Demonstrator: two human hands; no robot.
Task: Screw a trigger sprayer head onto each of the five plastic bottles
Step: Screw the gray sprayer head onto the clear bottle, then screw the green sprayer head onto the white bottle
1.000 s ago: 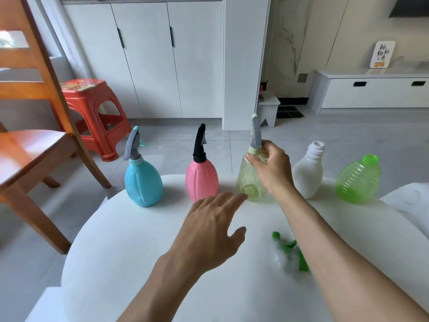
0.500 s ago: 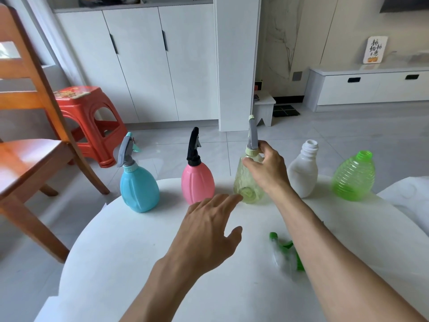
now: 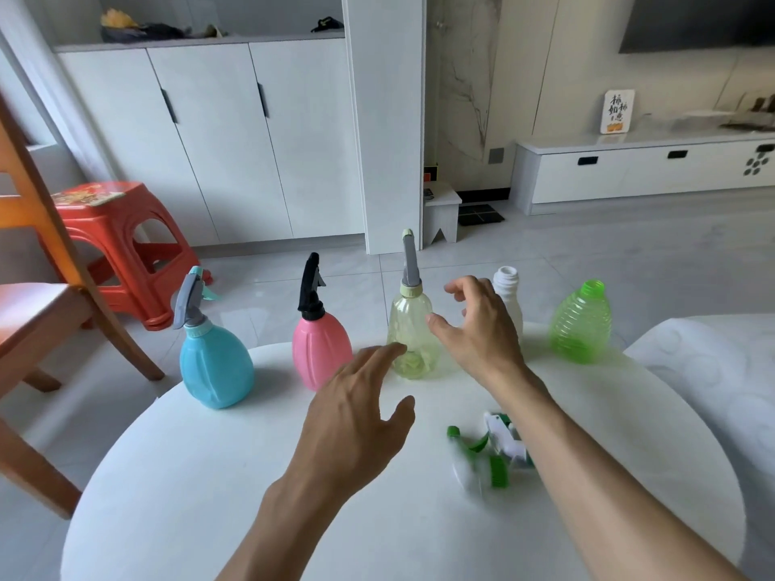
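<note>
Five bottles stand in a row at the far edge of the round white table [image 3: 209, 475]. The blue bottle [image 3: 216, 366], pink bottle [image 3: 321, 350] and pale yellow bottle [image 3: 409, 329] carry sprayer heads. The white bottle [image 3: 509, 295] and green ribbed bottle [image 3: 581, 325] have bare necks. Two loose sprayer heads [image 3: 490, 450], green and white, lie on the table beside my right forearm. My right hand [image 3: 478, 329] hovers open just right of the yellow bottle, not touching it. My left hand [image 3: 356, 421] floats open in front of the pink and yellow bottles.
A wooden chair [image 3: 37, 295] stands left of the table, with a red plastic stool [image 3: 121, 245] behind it. A white cushioned seat [image 3: 713, 371] sits at the right edge. White cabinets and a low drawer unit line the far wall.
My right hand has let go of the yellow bottle's sprayer collar and drawn back to the right, fingers spread. My left hand stays open and hovering.
</note>
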